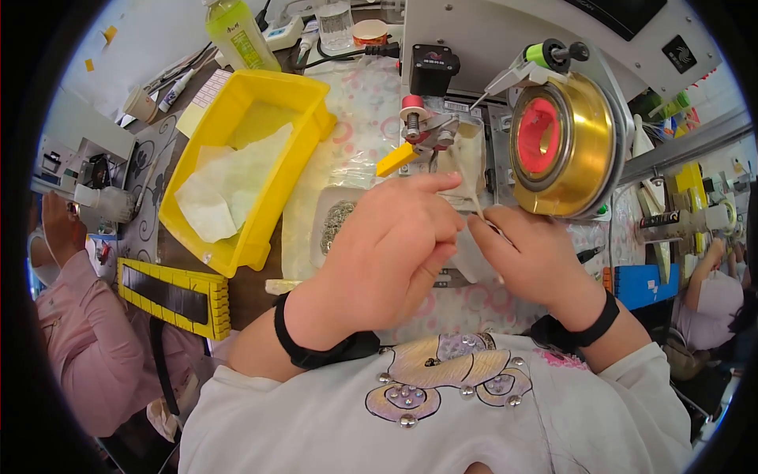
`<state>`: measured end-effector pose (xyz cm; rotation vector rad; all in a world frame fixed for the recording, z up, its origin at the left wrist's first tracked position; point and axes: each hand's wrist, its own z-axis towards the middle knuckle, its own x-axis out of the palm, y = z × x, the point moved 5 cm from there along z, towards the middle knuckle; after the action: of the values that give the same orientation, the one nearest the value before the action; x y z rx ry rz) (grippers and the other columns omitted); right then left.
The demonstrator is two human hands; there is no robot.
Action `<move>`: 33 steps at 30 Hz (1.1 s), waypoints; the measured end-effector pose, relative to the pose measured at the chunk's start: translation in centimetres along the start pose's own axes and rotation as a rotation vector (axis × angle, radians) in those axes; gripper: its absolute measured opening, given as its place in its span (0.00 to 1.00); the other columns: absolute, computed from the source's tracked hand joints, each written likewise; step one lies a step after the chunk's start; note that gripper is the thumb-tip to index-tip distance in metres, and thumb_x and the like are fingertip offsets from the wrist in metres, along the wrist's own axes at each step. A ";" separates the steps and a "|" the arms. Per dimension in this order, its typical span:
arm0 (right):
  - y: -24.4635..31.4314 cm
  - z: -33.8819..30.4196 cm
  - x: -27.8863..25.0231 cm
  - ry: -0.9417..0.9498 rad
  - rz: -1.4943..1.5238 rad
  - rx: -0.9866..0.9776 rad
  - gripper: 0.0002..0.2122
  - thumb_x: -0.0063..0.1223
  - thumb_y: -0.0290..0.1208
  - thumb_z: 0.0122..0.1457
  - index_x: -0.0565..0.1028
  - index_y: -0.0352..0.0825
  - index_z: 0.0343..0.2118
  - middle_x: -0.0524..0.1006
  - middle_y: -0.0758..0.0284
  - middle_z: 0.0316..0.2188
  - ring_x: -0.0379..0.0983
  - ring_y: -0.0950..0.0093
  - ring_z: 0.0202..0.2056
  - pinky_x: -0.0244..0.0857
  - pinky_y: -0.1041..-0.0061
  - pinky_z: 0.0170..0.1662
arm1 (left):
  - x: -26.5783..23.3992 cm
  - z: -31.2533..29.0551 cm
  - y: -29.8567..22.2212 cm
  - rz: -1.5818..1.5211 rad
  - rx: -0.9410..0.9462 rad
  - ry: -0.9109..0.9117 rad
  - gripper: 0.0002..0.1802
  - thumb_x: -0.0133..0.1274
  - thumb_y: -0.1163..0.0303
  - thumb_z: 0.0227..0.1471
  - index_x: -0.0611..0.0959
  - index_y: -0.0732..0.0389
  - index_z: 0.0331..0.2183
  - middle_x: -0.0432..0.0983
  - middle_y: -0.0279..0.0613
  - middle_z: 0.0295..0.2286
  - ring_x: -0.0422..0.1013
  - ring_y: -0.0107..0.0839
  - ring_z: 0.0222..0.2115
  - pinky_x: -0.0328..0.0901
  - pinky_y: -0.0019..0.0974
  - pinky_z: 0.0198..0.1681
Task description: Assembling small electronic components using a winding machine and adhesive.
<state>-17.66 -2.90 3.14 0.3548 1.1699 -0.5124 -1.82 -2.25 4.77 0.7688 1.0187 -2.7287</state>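
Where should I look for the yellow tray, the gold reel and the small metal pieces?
Yellow tray (287, 178): head view, on its right wall.
Gold reel (591, 146): head view, on its shiny golden side.
Small metal pieces (336, 225): head view, on the heap.

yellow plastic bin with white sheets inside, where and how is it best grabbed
Probably by the right-hand long rim of the yellow rectangular plastic bin, left hand coming from the right: that wall faces the hand, and its raised edge is bare, unlike the floor under the thin white sheets.
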 end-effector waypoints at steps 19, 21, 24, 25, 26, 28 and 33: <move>1.5 -0.5 -6.4 -0.325 0.117 -0.176 0.15 0.55 0.20 0.40 0.74 0.26 0.36 0.74 0.54 0.30 0.68 0.72 0.19 0.56 0.78 0.15 | -0.4 0.2 0.4 -0.168 0.043 0.018 0.06 0.45 0.82 0.46 0.70 0.63 0.30 0.73 0.50 0.32 0.68 0.61 0.43 0.63 0.51 0.43; 1.4 -0.5 -6.8 -0.255 0.137 -0.163 0.15 0.55 0.19 0.41 0.74 0.26 0.36 0.74 0.54 0.30 0.69 0.71 0.19 0.57 0.77 0.16 | -0.5 0.3 0.3 -0.168 0.033 0.021 0.06 0.45 0.81 0.46 0.70 0.62 0.30 0.73 0.49 0.32 0.68 0.60 0.44 0.63 0.49 0.43; 1.1 -0.6 -6.2 -0.176 0.121 -0.146 0.15 0.55 0.20 0.41 0.74 0.26 0.36 0.74 0.53 0.31 0.69 0.70 0.20 0.58 0.77 0.17 | -0.6 0.1 0.2 -0.149 0.050 0.010 0.07 0.45 0.82 0.45 0.71 0.62 0.31 0.74 0.48 0.32 0.68 0.59 0.44 0.63 0.48 0.43; 1.1 -0.6 -6.0 -0.165 0.088 -0.142 0.15 0.55 0.20 0.41 0.74 0.25 0.36 0.74 0.53 0.31 0.70 0.70 0.21 0.58 0.76 0.17 | -0.7 0.0 0.2 -0.143 0.048 0.007 0.07 0.45 0.82 0.45 0.71 0.62 0.31 0.74 0.48 0.32 0.68 0.59 0.44 0.63 0.48 0.43; 1.1 -0.6 -6.1 -0.167 0.091 -0.149 0.15 0.55 0.20 0.41 0.74 0.25 0.36 0.74 0.53 0.31 0.70 0.70 0.21 0.58 0.76 0.17 | -0.7 -0.2 0.3 -0.146 0.034 -0.003 0.07 0.45 0.81 0.45 0.71 0.62 0.30 0.74 0.48 0.32 0.69 0.59 0.43 0.63 0.47 0.42; 1.4 -0.6 -6.3 -0.109 0.131 -0.161 0.15 0.55 0.20 0.42 0.74 0.25 0.36 0.74 0.53 0.32 0.70 0.69 0.21 0.60 0.75 0.18 | -0.6 -0.1 0.3 -0.158 0.031 -0.013 0.07 0.46 0.81 0.44 0.71 0.62 0.30 0.74 0.47 0.32 0.69 0.59 0.43 0.63 0.47 0.42; 2.3 -0.9 -6.9 -0.217 0.078 -0.180 0.16 0.54 0.20 0.42 0.73 0.26 0.38 0.74 0.54 0.33 0.70 0.67 0.22 0.60 0.74 0.19 | -0.8 -0.3 0.3 -0.131 0.058 -0.063 0.07 0.47 0.82 0.44 0.71 0.62 0.29 0.74 0.45 0.32 0.70 0.57 0.42 0.63 0.45 0.41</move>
<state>-19.10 0.82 9.27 0.1840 0.9786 -0.3641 -0.96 -2.31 4.84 0.6408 1.0150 -2.8846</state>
